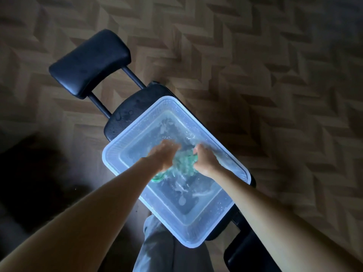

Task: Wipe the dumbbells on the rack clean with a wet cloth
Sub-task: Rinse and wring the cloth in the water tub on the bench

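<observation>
Underwater in tub (125, 138), right hand (206, 161) clenches green cloth (183, 160); left hand (167, 156) touching, fingers unclear.

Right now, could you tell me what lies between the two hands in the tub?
The green cloth, bunched in the water-filled plastic tub, lies between the left hand and the right hand, as the head view shows.

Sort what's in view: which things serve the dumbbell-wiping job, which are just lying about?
Job: green cloth, tub of water, left hand and right hand, both on the cloth.
Incidental: black padded bench under the tub, patterned floor.
</observation>
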